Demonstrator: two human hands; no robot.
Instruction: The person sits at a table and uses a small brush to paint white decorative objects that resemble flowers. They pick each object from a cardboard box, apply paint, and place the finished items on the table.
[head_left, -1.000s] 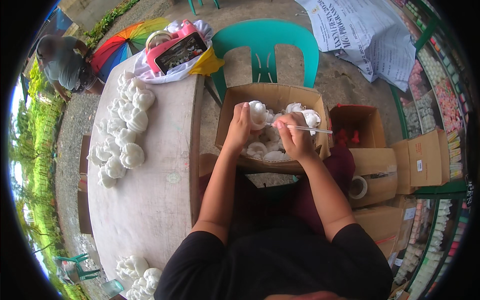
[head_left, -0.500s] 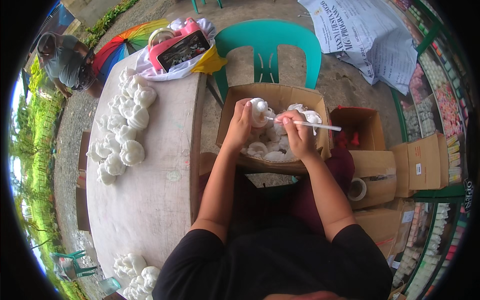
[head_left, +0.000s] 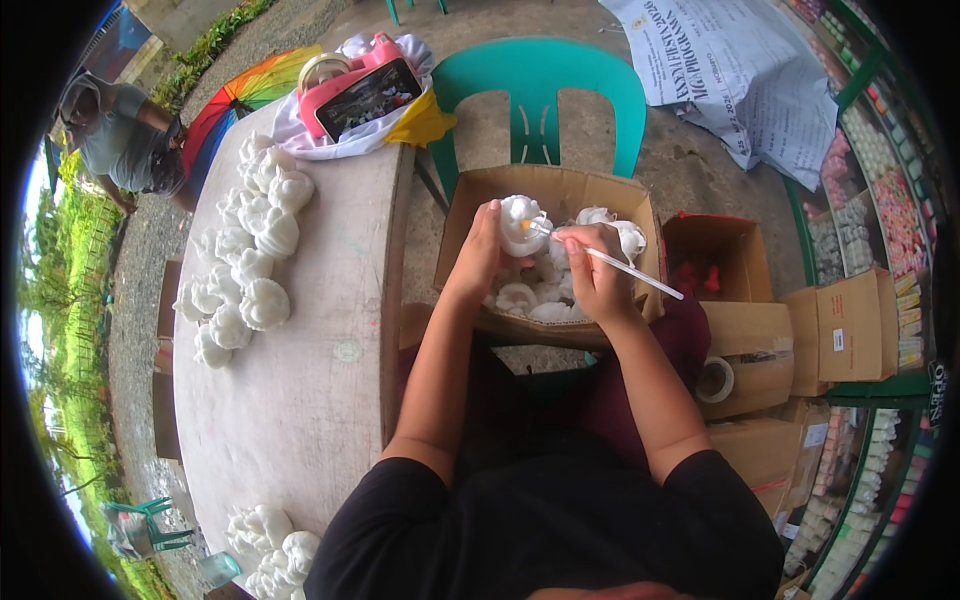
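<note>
My left hand (head_left: 482,250) is closed on a small white plaster figure (head_left: 518,222), held up over an open cardboard box (head_left: 555,184). Between the fingers of my right hand (head_left: 597,268) is a thin paintbrush (head_left: 640,273) with a white handle. Its orange-tinted tip touches the figure or lies just in front of it. Below both hands, several more white plaster pieces (head_left: 548,311) fill the box. What exactly the figure's shape is, I cannot make out.
To my left, a pale table (head_left: 330,400) bears rows of white plaster figures (head_left: 250,268) and a pink-cased phone (head_left: 370,100). Ahead stands a green plastic chair (head_left: 540,70). At right are cardboard boxes (head_left: 745,335), a tape roll (head_left: 715,380) and stocked shelves (head_left: 880,190). A person (head_left: 125,135) is at far left.
The figure in my left hand has turned, showing more of a rounded hollow side. My right hand has tilted the brush, its rear end dropping lower.
</note>
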